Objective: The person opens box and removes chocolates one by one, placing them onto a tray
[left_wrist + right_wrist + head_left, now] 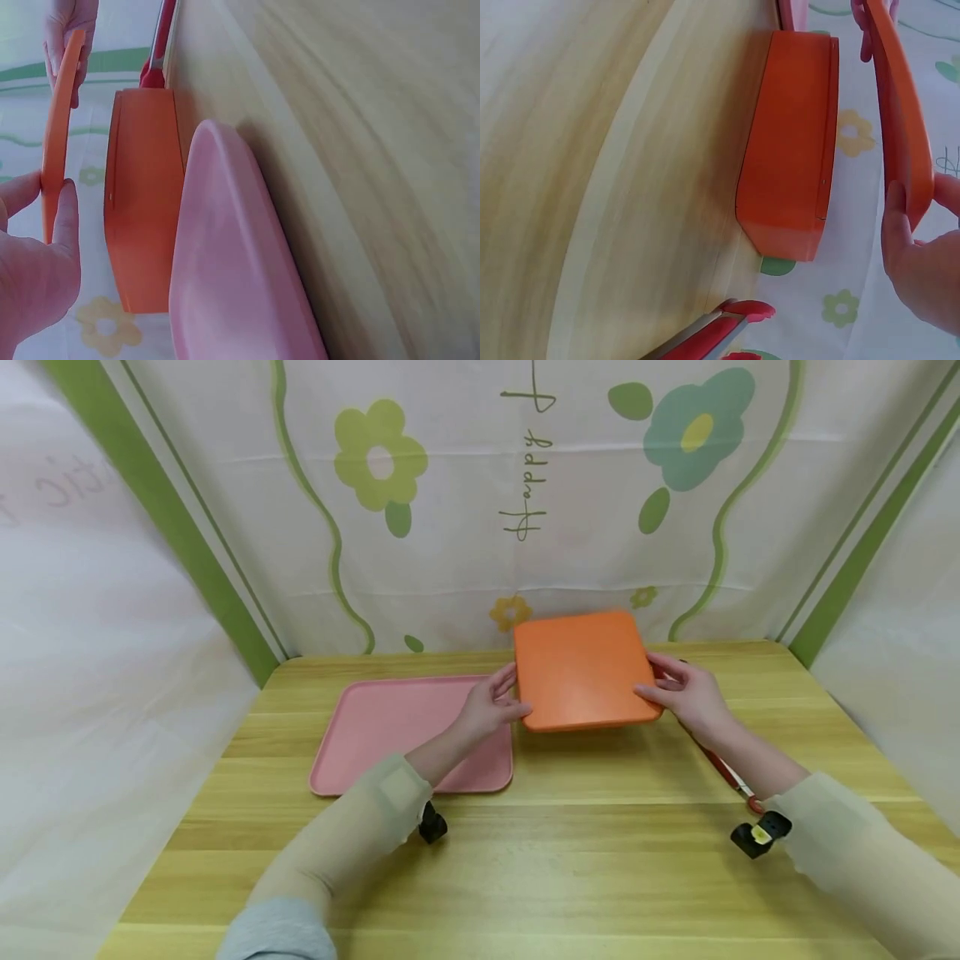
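Observation:
An orange square lid [585,670] is held up by both hands, tilted, in the head view. My left hand [486,703] pinches its left edge between thumb and fingers. At the opposite edge, my right hand [692,695] grips it the same way. The wrist views show an orange box [144,202] standing on the table beneath the lid, apart from it; the lid hides this box in the head view. What lies inside the box cannot be seen. Left of the box is a pink tray [405,718], under my left forearm.
Red-tipped metal tongs [705,334] lie on the table to the right of the box, partly hidden by my right arm in the head view. A white curtain [450,552] with flowers rises behind the wooden table [570,868].

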The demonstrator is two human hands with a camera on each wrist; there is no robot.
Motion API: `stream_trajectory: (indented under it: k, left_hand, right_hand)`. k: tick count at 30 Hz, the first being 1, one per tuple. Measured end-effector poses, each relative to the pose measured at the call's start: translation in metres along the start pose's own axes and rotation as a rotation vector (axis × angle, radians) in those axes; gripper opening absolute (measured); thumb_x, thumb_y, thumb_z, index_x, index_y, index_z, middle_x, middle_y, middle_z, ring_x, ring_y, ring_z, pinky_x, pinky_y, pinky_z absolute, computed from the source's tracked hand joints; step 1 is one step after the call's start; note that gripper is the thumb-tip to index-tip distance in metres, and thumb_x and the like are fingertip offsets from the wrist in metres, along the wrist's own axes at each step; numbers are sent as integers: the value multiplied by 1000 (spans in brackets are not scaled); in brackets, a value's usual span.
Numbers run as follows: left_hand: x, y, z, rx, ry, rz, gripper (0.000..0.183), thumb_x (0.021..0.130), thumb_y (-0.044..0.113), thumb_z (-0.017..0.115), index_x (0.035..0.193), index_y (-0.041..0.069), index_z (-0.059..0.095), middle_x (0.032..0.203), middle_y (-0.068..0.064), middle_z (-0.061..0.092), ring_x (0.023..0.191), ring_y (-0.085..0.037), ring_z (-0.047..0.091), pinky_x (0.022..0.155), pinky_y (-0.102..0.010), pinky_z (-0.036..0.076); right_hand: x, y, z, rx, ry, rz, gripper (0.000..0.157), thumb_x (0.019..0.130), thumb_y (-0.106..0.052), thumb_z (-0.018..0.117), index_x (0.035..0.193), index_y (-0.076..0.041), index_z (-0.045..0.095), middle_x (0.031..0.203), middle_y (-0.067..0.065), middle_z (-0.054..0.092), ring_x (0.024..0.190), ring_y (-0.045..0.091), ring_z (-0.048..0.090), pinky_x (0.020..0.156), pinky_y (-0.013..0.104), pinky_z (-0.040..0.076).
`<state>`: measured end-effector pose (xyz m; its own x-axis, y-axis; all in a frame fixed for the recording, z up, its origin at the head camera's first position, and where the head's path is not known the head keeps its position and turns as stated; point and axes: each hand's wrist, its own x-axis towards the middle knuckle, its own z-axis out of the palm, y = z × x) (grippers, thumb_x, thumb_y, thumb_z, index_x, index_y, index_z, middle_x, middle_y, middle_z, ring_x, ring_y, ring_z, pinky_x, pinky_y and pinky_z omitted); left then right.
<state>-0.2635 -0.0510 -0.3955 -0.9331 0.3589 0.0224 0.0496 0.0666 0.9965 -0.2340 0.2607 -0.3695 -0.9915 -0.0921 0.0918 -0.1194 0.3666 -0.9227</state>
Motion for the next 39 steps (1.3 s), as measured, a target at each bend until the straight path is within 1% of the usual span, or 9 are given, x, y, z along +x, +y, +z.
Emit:
stream_trajectory:
  k: [3, 5, 10, 14, 17, 24, 27, 31, 39]
  left_hand:
    - [-6, 3, -1, 7, -32, 2, 80, 86, -6, 69, 153, 5, 26, 154, -17, 30, 111, -32, 60, 92, -34, 50]
    - [-11, 5, 0, 0, -51, -1, 81, 86, -7, 69, 154, 5, 25, 155, -17, 29, 105, -31, 62, 92, -35, 50]
    - [-23, 10, 1, -7, -70, -19, 83, 86, -7, 68, 155, 9, 24, 154, -18, 30, 107, -28, 62, 92, -35, 50]
    - [-32, 12, 3, -10, -89, -56, 87, 86, -6, 69, 156, 14, 21, 153, -20, 32, 110, -29, 61, 89, -36, 52]
    - [-38, 12, 5, -4, -105, -66, 88, 86, -5, 69, 156, 13, 19, 150, -22, 35, 109, -28, 61, 87, -35, 53]
    - [-49, 8, 8, -26, -144, -35, 90, 86, -10, 67, 157, 11, 15, 123, -20, 56, 90, -20, 65, 79, -31, 55]
    - [-54, 6, 9, -52, -158, -47, 93, 85, -13, 66, 157, 13, 12, 112, -12, 55, 81, -14, 62, 72, -28, 54]
    - [-61, 4, 12, -105, -177, -116, 97, 86, -15, 64, 158, 20, 10, 102, -6, 51, 74, -10, 58, 61, -28, 50]
    - [-72, -8, 15, 96, -206, -64, 98, 84, -5, 72, 157, 11, 9, 102, -11, 57, 78, -14, 62, 62, -37, 57]
  right_hand:
    - [-6, -4, 0, 44, 2, -12, 67, 93, -14, 67, 148, 3, 34, 137, 27, 43, 98, -4, 60, 73, 16, 52]
    - [-10, -6, 0, 58, 0, -14, 67, 94, -15, 66, 149, 3, 33, 129, 24, 45, 90, -10, 59, 70, 18, 54]
    - [-18, -8, -3, -11, -28, 0, 71, 93, -21, 67, 151, -1, 31, 118, 19, 48, 85, -6, 61, 66, 21, 55]
    - [-25, -6, -5, -64, -58, 19, 73, 93, -24, 67, 152, -4, 29, 123, 23, 49, 84, -6, 61, 67, 25, 56]
    - [-30, -6, -7, -87, -74, 25, 74, 94, -25, 67, 153, -5, 28, 126, 25, 48, 84, -5, 61, 68, 25, 56]
    - [-41, -3, -7, -118, -108, 18, 75, 93, -23, 68, 152, -2, 29, 123, 24, 50, 83, 1, 62, 67, 27, 57]
    - [-47, 0, -6, -132, -126, 30, 78, 91, -23, 70, 153, -3, 27, 121, 23, 50, 81, 4, 63, 65, 30, 57]
    - [-54, 2, -6, -158, -152, 46, 82, 90, -23, 72, 154, -3, 24, 116, 21, 50, 80, 9, 63, 63, 32, 57]
    - [-63, 8, -6, -230, -198, 24, 85, 88, -21, 74, 153, 1, 24, 114, 22, 55, 75, 14, 65, 59, 34, 56]
